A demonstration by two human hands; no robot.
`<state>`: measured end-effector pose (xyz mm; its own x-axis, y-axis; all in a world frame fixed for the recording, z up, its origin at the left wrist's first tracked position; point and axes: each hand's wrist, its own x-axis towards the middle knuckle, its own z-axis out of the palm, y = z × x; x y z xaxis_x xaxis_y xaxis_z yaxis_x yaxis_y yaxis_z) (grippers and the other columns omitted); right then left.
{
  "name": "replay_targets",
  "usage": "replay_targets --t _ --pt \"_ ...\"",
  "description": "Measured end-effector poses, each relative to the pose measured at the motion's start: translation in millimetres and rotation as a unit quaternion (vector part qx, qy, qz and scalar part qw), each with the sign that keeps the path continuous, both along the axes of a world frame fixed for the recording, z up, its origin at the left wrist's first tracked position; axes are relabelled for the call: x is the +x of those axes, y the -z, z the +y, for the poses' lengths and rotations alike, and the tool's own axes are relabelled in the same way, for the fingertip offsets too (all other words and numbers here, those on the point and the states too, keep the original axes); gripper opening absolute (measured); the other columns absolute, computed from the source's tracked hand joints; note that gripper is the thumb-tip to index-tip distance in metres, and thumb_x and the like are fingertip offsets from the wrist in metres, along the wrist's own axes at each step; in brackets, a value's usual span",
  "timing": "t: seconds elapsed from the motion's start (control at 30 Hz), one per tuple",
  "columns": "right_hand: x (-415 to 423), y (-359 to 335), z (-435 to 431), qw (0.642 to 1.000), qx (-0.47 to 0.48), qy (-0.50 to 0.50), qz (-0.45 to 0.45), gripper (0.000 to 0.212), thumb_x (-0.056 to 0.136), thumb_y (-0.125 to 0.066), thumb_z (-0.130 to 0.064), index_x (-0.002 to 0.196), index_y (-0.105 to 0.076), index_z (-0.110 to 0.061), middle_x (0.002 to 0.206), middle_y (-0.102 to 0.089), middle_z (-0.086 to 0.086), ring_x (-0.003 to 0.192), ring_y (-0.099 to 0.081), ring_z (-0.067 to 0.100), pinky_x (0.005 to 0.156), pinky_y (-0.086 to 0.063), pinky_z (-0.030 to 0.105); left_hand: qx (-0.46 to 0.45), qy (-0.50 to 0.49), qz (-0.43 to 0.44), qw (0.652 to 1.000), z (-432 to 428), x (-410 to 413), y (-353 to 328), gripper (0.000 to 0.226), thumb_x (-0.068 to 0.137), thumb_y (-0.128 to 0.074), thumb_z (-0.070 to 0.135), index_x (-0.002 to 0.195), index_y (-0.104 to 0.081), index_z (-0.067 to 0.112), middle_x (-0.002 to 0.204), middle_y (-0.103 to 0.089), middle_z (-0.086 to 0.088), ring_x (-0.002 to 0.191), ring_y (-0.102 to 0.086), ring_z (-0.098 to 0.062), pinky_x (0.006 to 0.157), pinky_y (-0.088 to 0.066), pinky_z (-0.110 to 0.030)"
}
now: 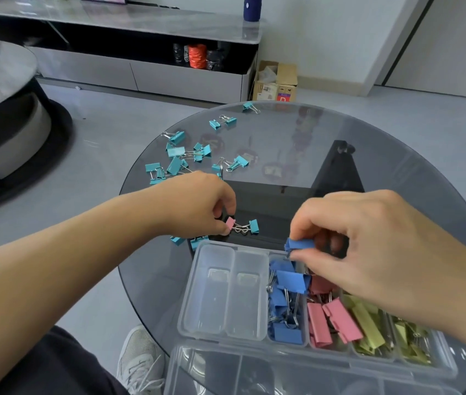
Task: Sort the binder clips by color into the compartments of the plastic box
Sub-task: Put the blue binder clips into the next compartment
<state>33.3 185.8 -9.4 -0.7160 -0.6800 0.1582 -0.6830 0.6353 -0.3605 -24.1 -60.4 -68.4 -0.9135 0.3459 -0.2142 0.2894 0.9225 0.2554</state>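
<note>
A clear plastic box with several compartments sits at the near edge of the round glass table. Its two left compartments hold nothing; the others hold blue clips, pink clips and yellow-green clips. My right hand pinches a blue clip just above the blue compartment. My left hand pinches a pink clip on the glass, its wire arms tangled with a teal clip. Several teal clips lie scattered at the far left of the table.
The box's open lid lies at the very near edge. My grey shoe and dark trouser leg show under the glass. Beyond are a low TV cabinet, a cardboard box and a dark round table on the left.
</note>
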Motion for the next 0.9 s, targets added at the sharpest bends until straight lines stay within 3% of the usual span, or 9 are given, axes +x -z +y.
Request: replay_targets --t 0.13,0.3,0.5,0.67,0.8,0.9 --pt "-1.7 7.8 -3.2 0.999 0.047 -0.012 0.011 0.01 0.083 -0.071 -0.032 0.077 -0.067 -0.025 0.068 -0.062 -0.013 0.068 -0.058 0.008 0.059 -0.049 0.027 0.008 -0.003 0.006 1.0 -0.6 -1.1 1.0 0.011 0.085 -0.07 0.043 0.09 -0.071 0.034 0.082 -0.066 0.015 0.074 -0.06 -0.003 0.067 -0.052 -0.023" --pt "-4.4 5.8 1.0 0.995 -0.022 0.001 -0.097 0.018 0.086 -0.059 -0.046 0.078 -0.072 -0.035 0.082 -0.065 -0.017 0.083 -0.064 0.004 0.068 -0.05 0.021 0.06 -0.029 0.026 0.997 -3.1 3.5 -9.6 0.01 0.081 -0.071 0.035 0.078 -0.062 0.03 0.073 -0.068 0.014 0.068 -0.062 -0.002 0.064 -0.05 -0.021" --pt "-6.6 10.0 -3.3 0.991 -0.034 0.051 -0.122 0.018 0.086 -0.059 -0.047 0.078 -0.071 -0.037 0.078 -0.069 -0.023 0.075 -0.066 -0.002 0.075 -0.048 0.015 0.154 -0.056 0.043 0.986 4.4 12.4 -24.3 0.012 0.081 -0.072 0.03 0.079 -0.06 0.028 0.071 -0.07 0.011 0.066 -0.065 -0.004 0.064 -0.055 -0.024" --pt "-8.2 15.7 -3.8 0.987 -0.011 0.064 -0.145 0.014 0.093 -0.063 -0.037 0.082 -0.07 -0.035 0.083 -0.066 -0.032 0.075 -0.064 -0.009 0.065 -0.046 0.004 0.159 -0.051 0.027 0.986 11.1 18.3 -24.4 0.013 0.081 -0.072 0.032 0.079 -0.06 0.029 0.071 -0.07 0.011 0.065 -0.065 -0.004 0.064 -0.055 -0.025" --pt "-9.3 18.1 -2.4 0.99 0.003 0.08 -0.12 0.015 0.086 -0.073 -0.037 0.074 -0.065 -0.033 0.08 -0.065 -0.025 0.071 -0.062 -0.007 0.059 -0.046 0.007 0.157 -0.053 0.017 0.986 11.5 20.0 -24.7 0.012 0.082 -0.072 0.033 0.08 -0.061 0.029 0.072 -0.07 0.011 0.065 -0.066 -0.003 0.061 -0.053 -0.02" --pt "-12.0 19.7 -5.7 0.985 0.01 0.079 -0.152 0.017 0.084 -0.076 -0.035 0.072 -0.065 -0.031 0.077 -0.067 -0.026 0.062 -0.064 -0.005 0.051 -0.049 0.013 0.165 -0.053 0.019 0.985 13.9 21.6 -26.1 0.013 0.081 -0.073 0.034 0.079 -0.061 0.03 0.073 -0.07 0.016 0.064 -0.065 -0.002 0.059 -0.049 -0.016"
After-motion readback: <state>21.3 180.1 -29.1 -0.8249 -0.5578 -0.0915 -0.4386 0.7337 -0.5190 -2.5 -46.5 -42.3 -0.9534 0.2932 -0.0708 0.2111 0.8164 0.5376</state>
